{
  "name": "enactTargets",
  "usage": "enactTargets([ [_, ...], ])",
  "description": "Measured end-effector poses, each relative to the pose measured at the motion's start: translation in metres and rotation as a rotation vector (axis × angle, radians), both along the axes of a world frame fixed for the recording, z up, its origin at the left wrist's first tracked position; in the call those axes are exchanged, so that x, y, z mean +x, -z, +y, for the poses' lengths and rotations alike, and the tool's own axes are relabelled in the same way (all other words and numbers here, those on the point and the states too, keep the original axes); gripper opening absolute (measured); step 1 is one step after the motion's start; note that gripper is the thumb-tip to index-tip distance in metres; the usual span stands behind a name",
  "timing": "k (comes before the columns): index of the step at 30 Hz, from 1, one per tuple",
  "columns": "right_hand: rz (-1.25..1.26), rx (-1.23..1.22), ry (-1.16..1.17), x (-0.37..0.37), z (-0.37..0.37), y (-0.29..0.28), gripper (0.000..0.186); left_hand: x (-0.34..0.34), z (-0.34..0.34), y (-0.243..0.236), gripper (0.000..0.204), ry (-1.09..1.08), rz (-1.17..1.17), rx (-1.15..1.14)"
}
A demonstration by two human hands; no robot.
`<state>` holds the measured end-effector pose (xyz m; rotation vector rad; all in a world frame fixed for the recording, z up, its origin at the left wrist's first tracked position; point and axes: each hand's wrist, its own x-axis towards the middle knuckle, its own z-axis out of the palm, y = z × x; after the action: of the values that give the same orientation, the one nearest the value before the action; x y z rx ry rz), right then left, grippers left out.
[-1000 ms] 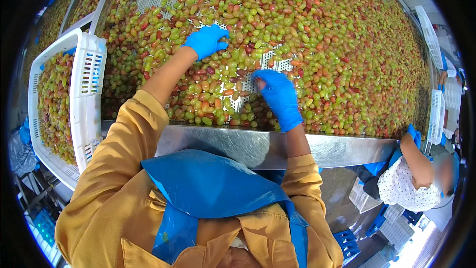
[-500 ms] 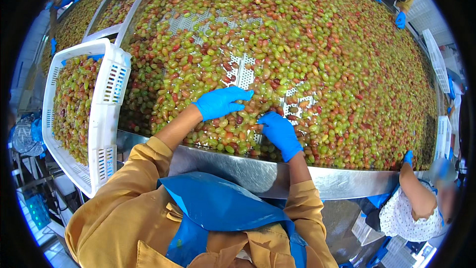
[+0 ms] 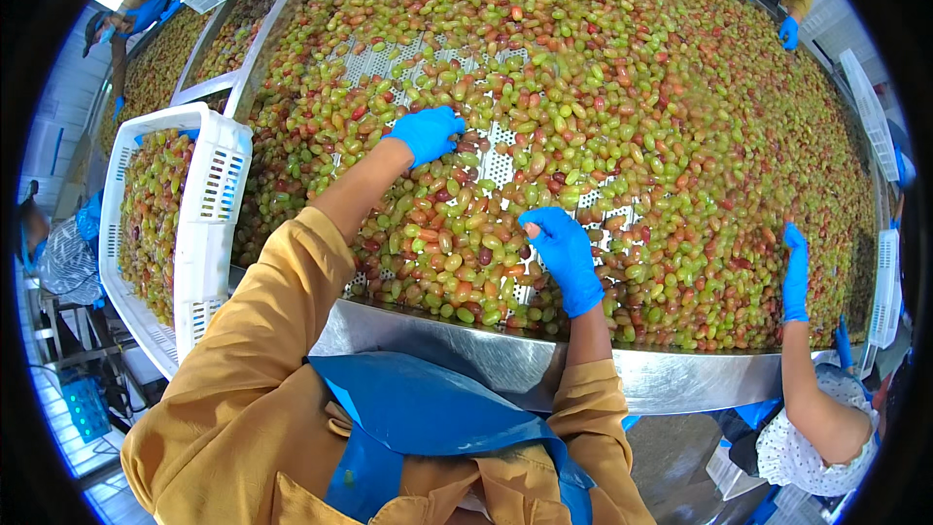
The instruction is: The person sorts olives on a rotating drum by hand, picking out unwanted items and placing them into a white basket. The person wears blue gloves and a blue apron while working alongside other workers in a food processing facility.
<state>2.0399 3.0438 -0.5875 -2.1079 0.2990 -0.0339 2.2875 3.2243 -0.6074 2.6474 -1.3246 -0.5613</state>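
Loose green and red grapes [image 3: 476, 262] cover a perforated white surface [image 3: 498, 167] inside a broad metal-edged sorting table. My left hand [image 3: 426, 136], in a blue glove, reaches farther in, with fingers bent down and pressed together at a few dark grapes beside a bare strip. Whatever lies under its fingertips is hidden. Nearer the edge, my right hand [image 3: 566, 261], also gloved in blue, is curled above the grapes. Its bare thumb tip shows through the glove, close to the forefinger; anything pinched there is too small to make out.
A white crate [image 3: 216, 185] heaped with grapes stands at my left. The table's metal rim [image 3: 457, 345] runs before my apron. A co-worker's gloved hand [image 3: 795, 272] reaches over the grapes at right; other workers stand at the far corners. White crates [image 3: 886, 287] line the right side.
My left hand has moved farther in, and its outstretched fingers have bent. The right hand has shifted slightly right in the view. The co-worker's hand at right now reaches farther over the grapes.
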Motion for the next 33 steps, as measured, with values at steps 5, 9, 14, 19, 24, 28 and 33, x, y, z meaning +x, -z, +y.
enactTargets([
  [5, -0.034, -0.125, -0.049, 0.003, 0.007, 0.0, 0.019, 0.019, -0.015, -0.006, 0.017, 0.07, 0.08, 0.11],
  [9, 0.012, -0.102, -0.022, 0.008, 0.017, -0.005, 0.021, 0.018, -0.012, -0.001, 0.02, 0.15, 0.001, 0.14],
  [14, -0.191, 0.314, 0.201, 0.019, 0.024, 0.012, 0.024, 0.006, 0.006, -0.032, 0.022, -0.311, 0.522, -0.41],
  [19, -0.048, 1.127, 0.298, 0.033, 0.046, -0.014, 0.034, -0.052, 0.018, -0.06, 0.026, -0.445, 1.017, -0.758],
  [24, -0.125, 1.781, 0.106, 0.035, 0.056, 0.022, 0.047, -0.098, -0.002, -0.064, 0.023, -0.076, 0.531, -0.667],
  [28, -0.161, 1.952, 0.391, 0.038, 0.066, 0.013, 0.037, -0.104, 0.002, -0.062, 0.026, 0.12, 0.413, -0.649],
  [33, -0.154, 2.345, 0.094, 0.038, 0.055, 0.021, 0.032, -0.053, 0.038, -0.084, 0.034, -0.216, 0.423, -0.798],
])
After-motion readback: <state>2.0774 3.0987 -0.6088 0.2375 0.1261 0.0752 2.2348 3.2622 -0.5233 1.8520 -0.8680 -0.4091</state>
